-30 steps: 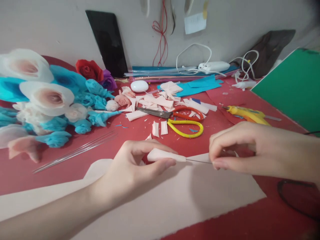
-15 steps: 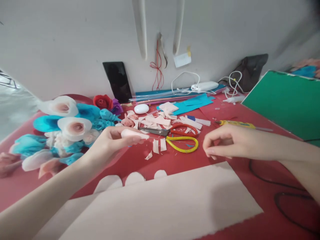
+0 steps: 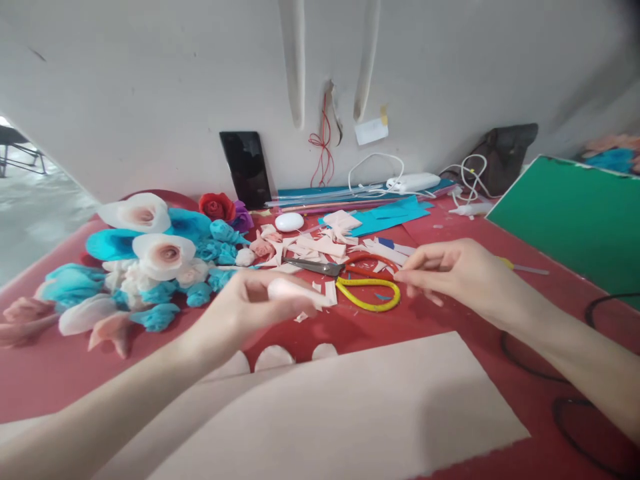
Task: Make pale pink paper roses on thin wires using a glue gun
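With the fingers of my left hand point(image 3: 243, 310) I grip a pale rolled piece point(image 3: 290, 292), thumb below and the other fingers above, its narrow end pointing right. I hold it up in front of me, over the red tabletop point(image 3: 363, 327). My right hand point(image 3: 447, 270) is well apart from it, thumb and forefinger tips brought near each other; whether they pinch anything thin, I cannot tell.

Between my hands, a little farther off, lie the scissors point(image 3: 326, 269), one handle loop red and the other yellow, with pale paper scraps point(image 3: 317, 245) beside and beyond them. Nearest me a large pale sheet point(image 3: 350, 413) is spread flat, and rounded paper pieces point(image 3: 274, 358) show along its far edge.

To my left is a crowd of paper flowers point(image 3: 167, 255), white, blue and pink, with a red rose point(image 3: 217, 208) at the back. Beyond the scraps sit a white oval case point(image 3: 289, 222) and some blue paper point(image 3: 393, 217), while a black phone point(image 3: 245, 170) leans against the wall point(image 3: 165, 100). A green board point(image 3: 570, 223) stands to my right
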Demonstrator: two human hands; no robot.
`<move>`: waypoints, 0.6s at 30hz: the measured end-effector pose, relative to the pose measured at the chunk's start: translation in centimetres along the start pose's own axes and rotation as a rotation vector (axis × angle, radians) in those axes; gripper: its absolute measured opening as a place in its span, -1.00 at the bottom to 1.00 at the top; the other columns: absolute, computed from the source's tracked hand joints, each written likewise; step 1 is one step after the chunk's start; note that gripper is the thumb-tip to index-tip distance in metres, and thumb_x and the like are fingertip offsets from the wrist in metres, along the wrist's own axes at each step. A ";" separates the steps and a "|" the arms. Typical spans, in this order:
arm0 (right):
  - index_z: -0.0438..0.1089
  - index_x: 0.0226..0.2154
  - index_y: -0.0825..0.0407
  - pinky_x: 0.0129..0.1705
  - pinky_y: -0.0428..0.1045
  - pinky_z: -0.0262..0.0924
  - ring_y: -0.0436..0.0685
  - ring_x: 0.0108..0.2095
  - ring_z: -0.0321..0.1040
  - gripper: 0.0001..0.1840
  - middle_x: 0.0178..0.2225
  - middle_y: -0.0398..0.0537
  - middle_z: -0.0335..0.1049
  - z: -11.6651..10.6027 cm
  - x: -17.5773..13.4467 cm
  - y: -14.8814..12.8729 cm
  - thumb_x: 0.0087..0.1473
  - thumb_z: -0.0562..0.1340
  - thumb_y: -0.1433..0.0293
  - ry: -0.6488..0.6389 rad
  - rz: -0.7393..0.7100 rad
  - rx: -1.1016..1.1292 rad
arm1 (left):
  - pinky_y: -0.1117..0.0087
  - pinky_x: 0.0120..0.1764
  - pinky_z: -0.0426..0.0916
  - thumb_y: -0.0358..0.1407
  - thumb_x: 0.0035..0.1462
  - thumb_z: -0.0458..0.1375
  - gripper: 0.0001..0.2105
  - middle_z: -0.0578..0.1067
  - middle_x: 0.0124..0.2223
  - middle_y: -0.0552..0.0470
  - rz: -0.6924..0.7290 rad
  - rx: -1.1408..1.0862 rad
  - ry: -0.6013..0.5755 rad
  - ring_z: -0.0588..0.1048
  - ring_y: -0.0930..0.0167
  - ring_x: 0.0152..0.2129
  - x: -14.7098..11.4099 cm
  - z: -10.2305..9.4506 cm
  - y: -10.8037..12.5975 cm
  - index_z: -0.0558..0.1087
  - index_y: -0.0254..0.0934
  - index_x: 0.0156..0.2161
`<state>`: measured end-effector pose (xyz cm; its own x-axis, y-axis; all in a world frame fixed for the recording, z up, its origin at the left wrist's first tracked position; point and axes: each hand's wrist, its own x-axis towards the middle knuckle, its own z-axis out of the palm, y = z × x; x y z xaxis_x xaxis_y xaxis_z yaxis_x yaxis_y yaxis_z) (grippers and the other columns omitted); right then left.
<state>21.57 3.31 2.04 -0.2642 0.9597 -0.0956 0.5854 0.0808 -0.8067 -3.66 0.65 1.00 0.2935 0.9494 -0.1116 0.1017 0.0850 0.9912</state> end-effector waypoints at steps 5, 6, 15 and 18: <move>0.40 -0.56 0.10 -0.56 -0.16 0.06 -0.04 -0.62 0.26 -0.77 -0.62 -0.14 0.35 0.5 -0.1 -0.1 -0.16 0.36 0.27 0.066 0.021 0.010 | 0.56 -0.45 0.34 -0.39 -0.04 0.20 -0.91 0.58 -0.42 0.05 -0.031 0.103 -0.193 0.50 0.44 -0.46 -1.0 2.2 -1.1 0.58 -0.27 -0.41; 0.39 -0.56 0.10 -0.55 -0.16 0.07 -0.03 -0.61 0.27 -0.77 -0.63 -0.15 0.35 0.6 -0.1 -0.1 -0.18 0.37 0.28 0.068 0.021 0.018 | 0.56 -0.43 0.34 -0.40 -0.02 0.19 -0.90 0.59 -0.39 0.04 -0.032 0.112 -0.210 0.51 0.43 -0.44 -1.0 2.4 -1.5 0.58 -0.28 -0.40; 0.39 -0.48 0.12 -0.49 -0.12 0.21 -0.03 -0.59 0.29 -0.68 -0.53 -0.08 0.39 1.2 0.0 0.8 -0.10 0.32 0.17 0.004 -0.024 0.176 | 0.53 -0.43 0.34 -0.38 0.02 0.17 -0.88 0.56 -0.37 -0.02 -0.003 0.127 -0.234 0.49 0.42 -0.43 -0.8 2.4 -3.2 0.56 -0.34 -0.37; 0.39 -0.45 0.12 -0.48 -0.12 0.26 -0.03 -0.56 0.31 -0.66 -0.46 -0.03 0.42 1.8 -0.1 0.3 0.00 0.23 0.15 -0.024 -0.057 0.170 | 0.53 -0.46 0.32 -0.39 0.02 0.16 -0.86 0.55 -0.38 -0.03 0.114 0.170 -0.278 0.47 0.44 -0.47 -1.0 2.3 -3.4 0.57 -0.33 -0.33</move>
<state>20.36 2.75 0.76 -0.3123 0.9481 -0.0592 0.4316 0.0861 -0.8979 -2.14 -1.28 -2.42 0.5574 0.8293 -0.0395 0.2035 -0.0903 0.9749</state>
